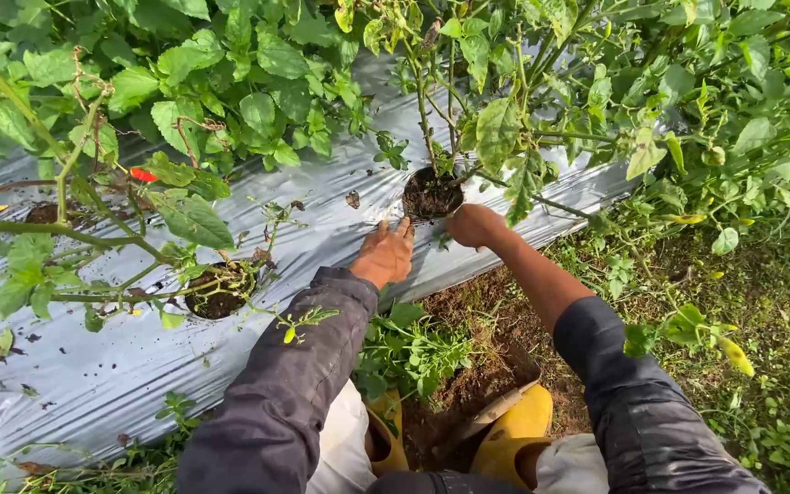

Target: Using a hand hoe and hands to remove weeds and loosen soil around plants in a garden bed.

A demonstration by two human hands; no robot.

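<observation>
Left hand [384, 254] flat, fingers spread on silver mulch sheet [121, 375] beside planting hole [432, 195]; right hand [475, 225] closed at hole's edge, contents unclear. We judge weeding here underway; neighbouring hole [219, 291] untouched.

A second round planting hole [221, 291] in the silver mulch sheet lay left of centre, showing dark soil and thin green stems. A single red chilli [143, 175] hung among broad green leaves [196, 220] at the upper left. Two yellow rubber boots [514, 439] stood in a furrow of bare brown earth [468, 380] at the bottom, with a clump of low weeds [409, 352] just beside them. Grass [779, 366] covered the ground to the right, beneath leafy stems bearing a yellowing pod [733, 355].
</observation>
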